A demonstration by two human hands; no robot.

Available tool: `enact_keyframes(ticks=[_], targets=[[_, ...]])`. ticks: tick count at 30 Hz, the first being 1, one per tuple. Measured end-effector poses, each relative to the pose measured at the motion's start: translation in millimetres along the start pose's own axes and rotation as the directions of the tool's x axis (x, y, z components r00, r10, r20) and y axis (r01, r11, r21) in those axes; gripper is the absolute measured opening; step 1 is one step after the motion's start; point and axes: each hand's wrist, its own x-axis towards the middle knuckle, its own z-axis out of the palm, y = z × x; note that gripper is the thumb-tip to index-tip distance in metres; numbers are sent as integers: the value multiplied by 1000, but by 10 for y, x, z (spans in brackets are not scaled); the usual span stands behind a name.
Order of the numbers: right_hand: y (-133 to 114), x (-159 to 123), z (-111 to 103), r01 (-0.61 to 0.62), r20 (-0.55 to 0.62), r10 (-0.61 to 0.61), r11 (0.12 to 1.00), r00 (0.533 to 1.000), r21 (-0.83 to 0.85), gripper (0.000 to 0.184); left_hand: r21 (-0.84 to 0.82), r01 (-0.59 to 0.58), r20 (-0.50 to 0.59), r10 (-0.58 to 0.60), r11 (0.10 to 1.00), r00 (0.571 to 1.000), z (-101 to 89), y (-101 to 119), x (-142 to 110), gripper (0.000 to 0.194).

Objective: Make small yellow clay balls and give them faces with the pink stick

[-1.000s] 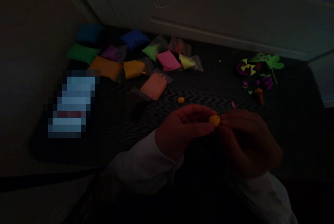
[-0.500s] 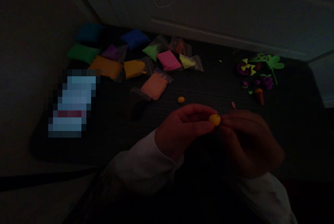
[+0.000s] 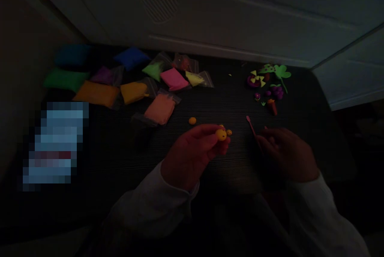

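1. The left hand (image 3: 187, 155) is holding the yellow piece (image 3: 221, 135) between narrowed fingers, right of the peach packet (image 3: 160, 107).
2. The right hand (image 3: 291, 155) is resting beside the pink stick (image 3: 251, 126), farther right of the packet; its grip is not showing clearly.
3. The piece is looking light, soft, easily dented; gently pinching its rounded sides seems safest.

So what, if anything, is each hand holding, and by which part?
The left hand holds the yellow piece by its larger ball, between thumb and fingers. The right hand is near the pink stick; whether it grips it cannot be told.
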Motion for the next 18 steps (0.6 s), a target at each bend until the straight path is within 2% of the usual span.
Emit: enact_keyframes(ticks=[2,4,10,11,13,14,16,18], targets=[[-8,15,56,-13,123,21,998,992,-63,24,14,1,-5,-1,1000,1000,2,-1,-7,13],[-43,38,91,-39,171,52,996,984,-80,22,22,-1,-10,1,1000,1000,5,2,-13,15],[-72,64,43,-147,92,148,989,985,-12,18,52,-24,44,22,998,999,-4,15,-33,17],[-76,55,14,-165,71,163,986,984,23,19,55,-34,57,31,998,998,-7,10,-36,17],[-118,28,-60,-184,29,182,959,983,214,20,66,-49,84,44,997,996,-11,-4,-38,18],[-162,12,-104,-174,6,185,911,983,373,20,72,-54,99,46,996,994,-12,-10,-37,18],[-299,-16,-193,-97,-38,169,720,985,687,28,75,-59,128,49,995,991,-12,-15,-34,18],[-483,-30,-263,16,-120,141,578,983,816,24,58,-63,139,54,996,989,-10,-6,-31,19]])
